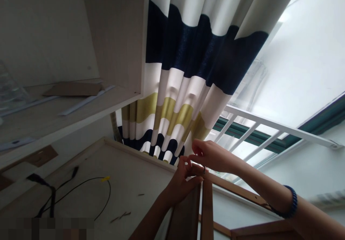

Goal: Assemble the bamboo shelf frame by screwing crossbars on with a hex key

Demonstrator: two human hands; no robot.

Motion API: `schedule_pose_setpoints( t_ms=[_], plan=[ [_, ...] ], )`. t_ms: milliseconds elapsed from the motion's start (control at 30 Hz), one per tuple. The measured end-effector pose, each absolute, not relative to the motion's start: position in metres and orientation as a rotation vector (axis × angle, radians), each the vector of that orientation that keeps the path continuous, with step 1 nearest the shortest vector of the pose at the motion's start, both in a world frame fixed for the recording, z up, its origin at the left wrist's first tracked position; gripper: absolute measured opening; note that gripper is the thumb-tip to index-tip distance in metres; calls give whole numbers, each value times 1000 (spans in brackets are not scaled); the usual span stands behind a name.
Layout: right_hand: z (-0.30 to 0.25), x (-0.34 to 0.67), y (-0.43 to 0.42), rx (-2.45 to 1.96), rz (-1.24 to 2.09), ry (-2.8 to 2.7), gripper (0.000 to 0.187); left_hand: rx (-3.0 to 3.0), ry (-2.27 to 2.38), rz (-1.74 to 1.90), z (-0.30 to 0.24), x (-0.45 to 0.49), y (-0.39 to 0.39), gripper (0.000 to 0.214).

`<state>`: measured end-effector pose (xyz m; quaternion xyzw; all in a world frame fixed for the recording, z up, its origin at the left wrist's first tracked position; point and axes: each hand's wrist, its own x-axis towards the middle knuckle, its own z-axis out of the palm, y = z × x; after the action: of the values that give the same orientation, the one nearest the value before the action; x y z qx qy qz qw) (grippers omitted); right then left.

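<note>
Both hands meet at the lower edge of a striped curtain (188, 67) of white, navy and olive bands. My right hand (210, 156) pinches its fingers together at the curtain's hem; a blue bracelet (291, 201) rings that wrist. My left hand (181, 182) reaches up from below, fingers curled against the right hand's fingertips, just above the top of a wooden post (207, 207). What the fingers hold between them is too small to make out.
A wooden shelf (67, 114) at the left carries a cardboard piece (72, 88) and white strips. Below it a desk surface (113, 168) bears a black cable (54, 191). A white window rail (269, 125) crosses at the right.
</note>
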<state>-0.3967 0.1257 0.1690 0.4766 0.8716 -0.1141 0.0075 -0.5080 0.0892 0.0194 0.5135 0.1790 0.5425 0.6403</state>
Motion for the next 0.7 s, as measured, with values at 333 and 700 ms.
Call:
schedule_pose_setpoints(
  t_ms=[333, 700],
  plan=[
    [163, -365, 131, 1482, -809, 2726, 26, 1355, 550, 1206, 26, -513, 87, 28],
    [156, -325, 61, 1321, -258, 2851, 36, 1380, 573, 1223, 25, -513, 89, 33]
  ],
)
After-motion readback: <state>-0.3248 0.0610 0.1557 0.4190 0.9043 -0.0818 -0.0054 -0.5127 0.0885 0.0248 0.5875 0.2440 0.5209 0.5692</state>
